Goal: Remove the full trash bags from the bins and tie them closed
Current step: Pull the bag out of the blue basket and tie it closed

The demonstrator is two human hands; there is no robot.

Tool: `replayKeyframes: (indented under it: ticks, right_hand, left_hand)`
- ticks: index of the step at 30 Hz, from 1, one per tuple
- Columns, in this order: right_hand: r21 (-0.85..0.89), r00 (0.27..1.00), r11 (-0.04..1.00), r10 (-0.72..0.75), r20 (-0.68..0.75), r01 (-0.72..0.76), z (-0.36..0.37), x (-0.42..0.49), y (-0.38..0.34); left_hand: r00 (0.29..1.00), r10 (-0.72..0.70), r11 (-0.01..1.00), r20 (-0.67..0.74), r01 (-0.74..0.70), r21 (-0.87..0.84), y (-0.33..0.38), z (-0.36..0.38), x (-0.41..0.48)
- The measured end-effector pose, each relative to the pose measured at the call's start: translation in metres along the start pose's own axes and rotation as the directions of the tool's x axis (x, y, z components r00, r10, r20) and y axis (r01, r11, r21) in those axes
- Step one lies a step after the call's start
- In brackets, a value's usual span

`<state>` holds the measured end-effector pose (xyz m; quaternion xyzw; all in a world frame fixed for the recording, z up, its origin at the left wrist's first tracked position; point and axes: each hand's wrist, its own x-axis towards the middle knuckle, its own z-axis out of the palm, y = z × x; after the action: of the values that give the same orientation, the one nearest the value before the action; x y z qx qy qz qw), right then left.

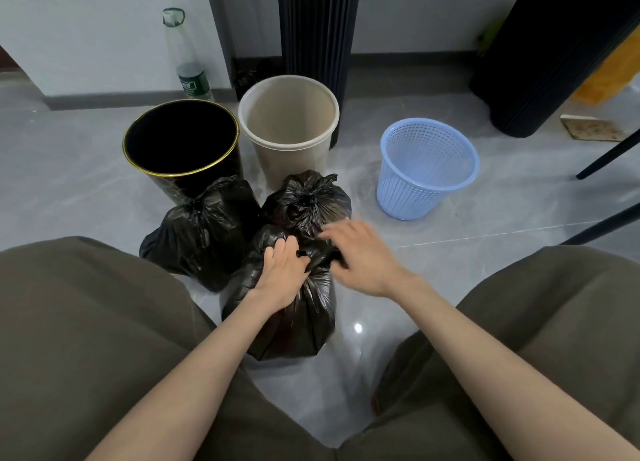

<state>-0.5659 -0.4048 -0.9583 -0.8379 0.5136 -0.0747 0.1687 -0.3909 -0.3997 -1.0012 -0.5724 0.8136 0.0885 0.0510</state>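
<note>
The person squats low, and two knees in brown trousers [86, 339] fill the front. Between them, two bare arms reach out over the shiny grey floor [450, 270].

The nearest crinkly black plastic trash bag [291, 322] stands on the floor right in front of the knees. The left hand [282, 270] sits on its top, with the fingers curled over the bunched-up neck and gripping it. The right hand [363, 256] is just beside it, over the same bag top. It is blurry, and its fingers look stretched out and spread.

Just behind are two more bags, touching the near one. The black bag on the left [204, 232] and the black bag at the back [308, 200] both have a knot on top.

Behind the bags stand three bins with no bags in them: a round black bin with a gold rim [162, 183] on the left, a round beige plastic bin [291, 159] beside it, and a small blue plastic basket with holes [408, 197] off to the right.

By the wall stands a tall clear plastic bottle with a green label [188, 62].
</note>
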Motion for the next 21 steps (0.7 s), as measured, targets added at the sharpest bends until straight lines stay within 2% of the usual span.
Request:
replayKeyframes:
  ticks: [2,4,5,6,7,8,9,10,12,13,14,15,16,17,18,19,20,21]
  right_hand:
    - [-0.192,0.978,0.981,0.044,0.204,-0.004,0.015,-0.005,-0.007]
    - [-0.281,0.949,0.956,0.167,0.268,-0.088,0.024,-0.009,-0.002]
    - [-0.248,0.943,0.962,0.183,0.276,-0.114,0.021,-0.009,-0.002]
    - [-0.14,0.938,0.98,0.179,0.297,-0.143,0.015,-0.008,-0.002]
    - [0.026,0.917,0.98,0.177,0.357,-0.199,0.009,-0.007,-0.002]
    - [0.229,0.89,0.929,0.174,0.422,-0.29,0.002,-0.005,-0.004]
    - [0.42,0.857,0.811,0.179,0.483,-0.406,-0.003,-0.005,-0.006]
    - [0.585,0.823,0.619,0.191,0.534,-0.523,-0.006,-0.006,-0.006]
    - [0.762,0.756,0.065,0.202,0.622,-0.644,-0.003,-0.008,-0.003]
    - [0.756,0.732,-0.235,0.194,0.653,-0.611,0.0,-0.008,-0.001]
    - [0.704,0.72,-0.475,0.189,0.668,-0.528,0.005,-0.007,-0.001]
    - [0.655,0.721,-0.618,0.196,0.665,-0.436,0.008,-0.005,-0.003]
    - [0.639,0.726,-0.677,0.223,0.65,-0.365,0.01,-0.003,-0.007]
    - [0.661,0.728,-0.674,0.264,0.633,-0.33,0.012,-0.001,-0.01]
    - [0.728,0.721,-0.596,0.333,0.607,-0.337,0.013,0.0,-0.012]
    - [0.822,0.718,-0.427,0.426,0.55,-0.376,0.013,0.001,-0.014]
    - [0.889,0.732,-0.127,0.523,0.437,-0.44,0.013,-0.001,-0.013]
    - [0.818,0.78,0.287,0.559,0.279,-0.498,0.013,-0.003,-0.012]
  left_hand:
    - [1.0,0.023,1.0,0.004,-0.023,-0.001,0.003,0.001,0.0]
    - [0.999,0.042,0.999,-0.005,-0.042,-0.005,0.004,0.0,0.0]
    - [0.999,0.052,0.999,-0.014,-0.052,-0.009,0.003,0.0,-0.001]
    - [0.998,0.062,0.998,-0.024,-0.062,-0.005,0.003,0.0,-0.001]
    - [0.997,0.073,0.997,-0.027,-0.073,0.004,0.001,0.001,-0.002]
    - [0.996,0.083,0.997,-0.025,-0.083,0.003,0.0,0.002,-0.002]
    - [0.996,0.088,0.996,-0.016,-0.088,-0.006,0.0,0.003,-0.002]
    - [0.996,0.088,0.996,-0.006,-0.088,-0.022,-0.001,0.002,-0.001]
    - [0.996,0.091,0.993,0.001,-0.091,-0.07,0.0,-0.001,0.0]
    - [0.996,0.094,0.992,-0.002,-0.094,-0.09,0.0,-0.003,0.001]
    - [0.995,0.099,0.99,-0.003,-0.098,-0.101,0.001,-0.006,0.001]
    - [0.994,0.107,0.988,-0.004,-0.107,-0.107,0.001,-0.009,0.002]
    - [0.994,0.113,0.987,-0.004,-0.112,-0.118,0.001,-0.011,0.002]
    - [0.993,0.114,0.984,-0.006,-0.113,-0.136,0.001,-0.011,0.002]
    - [0.994,0.112,0.982,-0.008,-0.112,-0.152,0.002,-0.012,0.001]
    - [0.993,0.115,0.98,-0.015,-0.116,-0.164,0.002,-0.012,0.001]
    - [0.993,0.117,0.978,-0.023,-0.119,-0.171,0.002,-0.012,0.002]
    - [0.992,0.12,0.977,-0.031,-0.124,-0.174,0.003,-0.013,0.002]
